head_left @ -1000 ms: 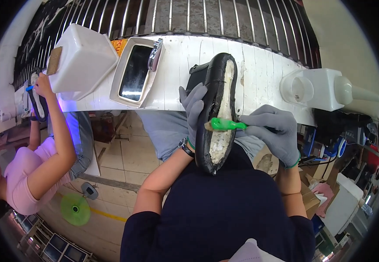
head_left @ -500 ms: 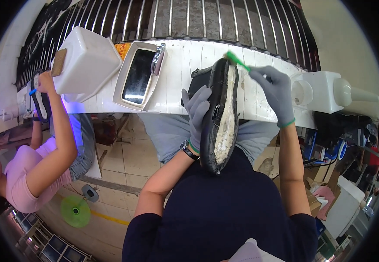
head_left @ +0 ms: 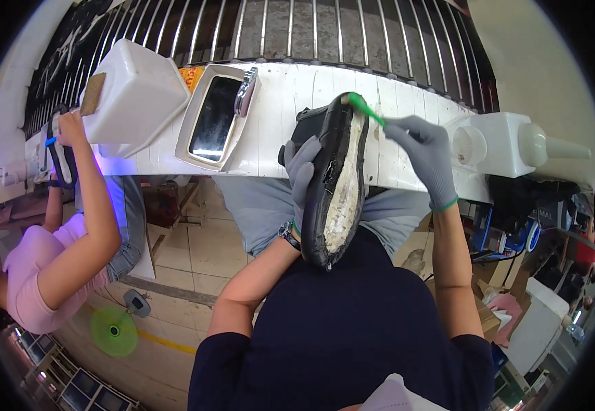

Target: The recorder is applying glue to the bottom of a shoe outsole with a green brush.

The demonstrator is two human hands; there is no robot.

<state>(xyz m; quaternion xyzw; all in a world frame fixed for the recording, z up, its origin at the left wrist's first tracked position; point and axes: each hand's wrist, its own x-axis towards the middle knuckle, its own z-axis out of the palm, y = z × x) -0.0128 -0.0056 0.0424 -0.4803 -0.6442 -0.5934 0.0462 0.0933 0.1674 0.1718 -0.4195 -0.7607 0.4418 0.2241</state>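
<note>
My left hand (head_left: 301,171), in a grey glove, grips a black shoe (head_left: 319,185) from its left side. The shoe's underside faces up toward me, with a pale, rough strip running along its middle inside the black rim. In my gloved right hand (head_left: 422,151) is a green-handled brush (head_left: 368,111), held by the handle. Its head touches the far end of the shoe's underside, near the rim. My left fingers lie along the shoe's side; those beneath it are hidden.
On the white table (head_left: 277,82) stand a big white container (head_left: 140,92) and a tray (head_left: 186,140) holding a dark panel. A white dispenser bottle (head_left: 506,144) is at the right. Metal rollers (head_left: 338,34) run behind. A co-worker (head_left: 58,267) handles another shoe at left.
The shoe has shifted slightly left in view and tilted a little. The brush has moved slightly left and down, onto the inner part of the shoe's far end.
</note>
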